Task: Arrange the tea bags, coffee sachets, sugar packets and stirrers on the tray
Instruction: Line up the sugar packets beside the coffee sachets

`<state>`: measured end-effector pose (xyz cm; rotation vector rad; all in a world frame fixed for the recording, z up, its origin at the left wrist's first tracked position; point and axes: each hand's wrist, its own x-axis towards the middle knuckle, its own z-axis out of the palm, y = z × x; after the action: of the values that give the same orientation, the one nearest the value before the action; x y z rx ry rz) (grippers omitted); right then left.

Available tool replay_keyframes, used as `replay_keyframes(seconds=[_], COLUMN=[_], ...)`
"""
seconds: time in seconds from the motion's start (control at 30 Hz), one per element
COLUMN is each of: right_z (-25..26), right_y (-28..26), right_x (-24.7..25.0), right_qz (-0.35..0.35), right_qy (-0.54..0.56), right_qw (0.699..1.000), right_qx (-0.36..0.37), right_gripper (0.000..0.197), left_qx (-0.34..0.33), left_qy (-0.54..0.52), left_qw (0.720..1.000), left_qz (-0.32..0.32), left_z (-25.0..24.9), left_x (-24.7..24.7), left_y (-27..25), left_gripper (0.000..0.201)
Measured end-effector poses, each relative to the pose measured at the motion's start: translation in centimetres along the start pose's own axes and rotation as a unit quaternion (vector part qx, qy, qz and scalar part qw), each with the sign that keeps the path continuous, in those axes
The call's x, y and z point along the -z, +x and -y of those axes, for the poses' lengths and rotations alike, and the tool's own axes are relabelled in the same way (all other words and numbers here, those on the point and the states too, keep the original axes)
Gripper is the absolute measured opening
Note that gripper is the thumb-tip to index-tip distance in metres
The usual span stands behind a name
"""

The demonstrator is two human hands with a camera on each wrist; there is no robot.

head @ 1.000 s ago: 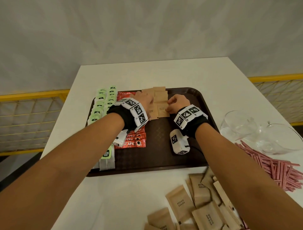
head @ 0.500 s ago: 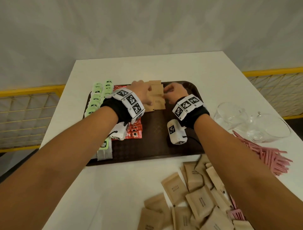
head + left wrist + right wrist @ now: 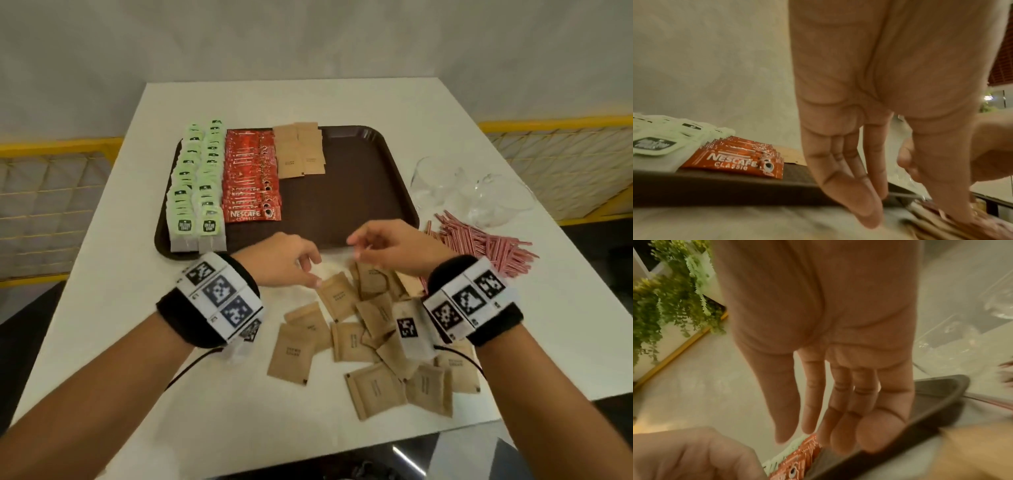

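Brown plastic tray (image 3: 359, 192) on the white table (image 3: 342, 102) holds two rows of green tea bags (image 3: 195, 192), a column of red coffee sachets (image 3: 251, 181) and a few sugar packets (image 3: 299, 150). More sugar packets lie loose (image 3: 359, 342) on the table, pink stirrers (image 3: 479, 243) beside them. Left hand (image 3: 281, 262) and right hand (image 3: 390, 246) hover above the loose packets, fingers relaxed, holding nothing.
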<state>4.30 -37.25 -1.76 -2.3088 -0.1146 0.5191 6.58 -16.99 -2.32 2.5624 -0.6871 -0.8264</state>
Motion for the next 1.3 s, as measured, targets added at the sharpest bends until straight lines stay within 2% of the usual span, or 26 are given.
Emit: replay_keyframes(seconds=[0.1, 0.17, 0.27, 0.33, 0.4, 0.53, 0.63, 0.73, 0.83, 1.0, 1.13, 1.3], right_z=[-0.9, -1.2, -1.9, -2.3, -2.4, -2.4, -2.5, -2.6, -2.6, -1.6, -0.7, 1.1], right_y=[-1.8, -3.1, -4.3, -4.6, -4.7, -4.2, -3.6, -3.1, -2.4, 1.0, 5.0, 10.6], right_x=[-1.3, -1.8, -2.0, -2.3, -2.6, -3.1, -2.9, -2.4, -1.5, 0.1, 1.3, 2.7], right_qz=[0.051, 0.055, 0.069, 0.081, 0.077, 0.048, 0.011, -0.029, -0.041, -0.044, -0.031, -0.097], right_qy=[-0.069, -0.098, -0.119, -0.187, -0.21, -0.206, -0.203, -0.138, 0.016, 0.24, 0.276, 0.245], right_qw=[0.996, 0.993, 0.989, 0.976, 0.971, 0.974, 0.978, 0.99, 0.999, 0.969, 0.959, 0.96], right_qx=[-0.017, -0.021, -0.055, -0.076, -0.089, -0.082, -0.045, -0.015, -0.019, -0.049, -0.065, -0.096], right_gripper=[0.03, 0.036, 0.055, 0.062, 0.065, 0.06, 0.033, 0.019, 0.009, 0.019, 0.023, 0.023], left_qx=[0.014, 0.02, 0.043, 0.051, 0.053, 0.046, 0.049, 0.044, 0.021, 0.036, 0.058, 0.093], left_qy=[0.025, 0.033, 0.054, 0.052, 0.046, 0.031, -0.022, -0.069, -0.168, -0.249, -0.328, -0.345], left_qw=[1.0, 0.999, 0.997, 0.997, 0.997, 0.998, 0.997, 0.995, 0.984, 0.963, 0.932, 0.917], left_qz=[0.002, -0.005, -0.018, -0.028, -0.031, -0.036, -0.053, -0.054, -0.048, -0.096, -0.144, -0.18], left_z=[-0.6, -1.3, -2.0, -2.2, -2.1, -1.9, -1.6, -0.9, -0.2, 1.4, 2.8, 4.5], left_x=[-2.1, -3.1, -4.1, -4.4, -4.6, -4.5, -4.3, -3.2, -1.2, 3.4, 6.5, 9.2], left_y=[0.4, 0.7, 1.3, 1.5, 1.7, 1.7, 1.8, 1.6, 1.2, 1.0, 2.0, 5.8], left_gripper=[0.057, 0.065, 0.07, 0.067, 0.057, 0.044, 0.042, 0.036, 0.025, 0.021, 0.021, 0.012])
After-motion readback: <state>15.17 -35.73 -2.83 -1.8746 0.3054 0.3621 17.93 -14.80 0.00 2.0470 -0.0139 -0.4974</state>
